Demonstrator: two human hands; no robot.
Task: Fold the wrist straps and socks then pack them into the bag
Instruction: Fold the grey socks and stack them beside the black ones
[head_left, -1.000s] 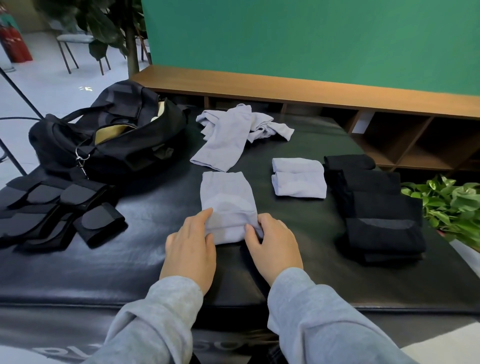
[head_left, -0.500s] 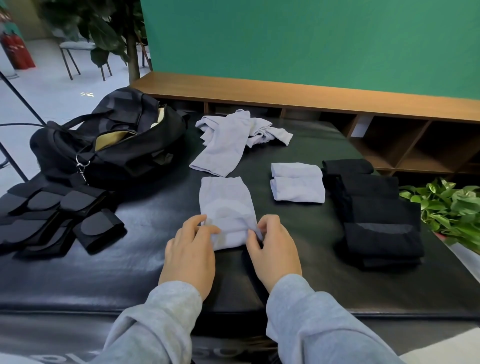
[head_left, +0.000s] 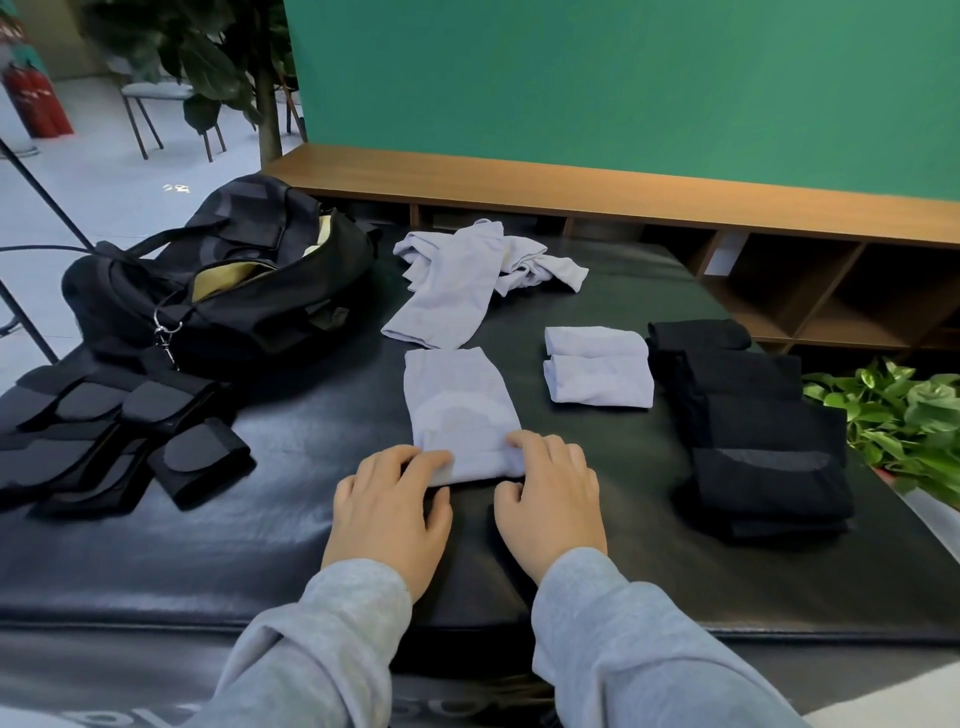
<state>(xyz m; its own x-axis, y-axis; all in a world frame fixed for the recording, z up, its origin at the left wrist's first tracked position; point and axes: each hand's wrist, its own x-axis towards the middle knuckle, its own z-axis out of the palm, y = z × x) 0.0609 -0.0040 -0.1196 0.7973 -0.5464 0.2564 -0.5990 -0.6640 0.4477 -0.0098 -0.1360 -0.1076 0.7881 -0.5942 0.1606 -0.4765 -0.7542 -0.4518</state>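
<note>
**Socks half folded, bag not yet packed**

Since the earlier frame our fingers have curled tighter onto the near edge of the pale sock; left hand and right hand both pinch it on the worktop. Folded pale socks and black socks lie ready. Loose socks and wrist straps wait beside the open bag, so we judge packing unstarted.

The bag was placed at the desk's rear left, wrist straps before it, one sock centred, folded socks to its right.
</note>
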